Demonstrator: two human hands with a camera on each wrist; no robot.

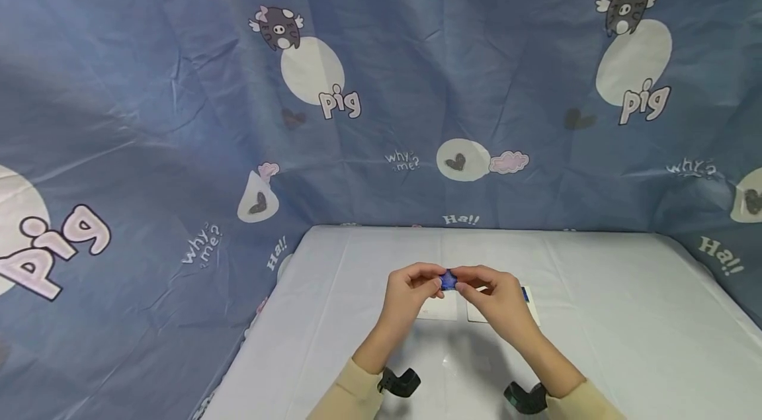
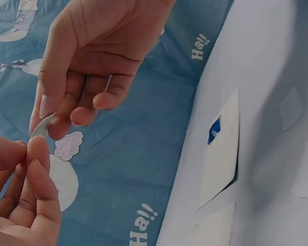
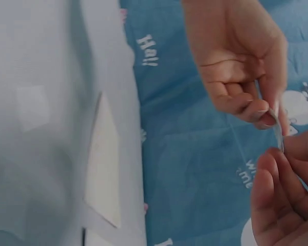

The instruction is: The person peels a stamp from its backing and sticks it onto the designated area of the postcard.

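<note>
A small, thin blue piece (image 1: 448,281) is held up between both hands over the white table. My left hand (image 1: 407,291) pinches its left edge between thumb and fingers, and my right hand (image 1: 497,294) pinches the right edge. From below, the piece (image 2: 41,126) shows a pale, slightly bent underside in the left wrist view. Edge-on, it is a narrow strip (image 3: 278,130) between the fingertips in the right wrist view. The fingers cover most of it, and I cannot tell its exact kind.
Below the hands lie two white cards side by side, the left one plain (image 1: 437,309) and the right one (image 1: 532,311) with a blue mark. Black wrist devices (image 1: 400,382) sit on both forearms. A blue patterned curtain (image 1: 381,76) hangs behind the table (image 1: 619,340).
</note>
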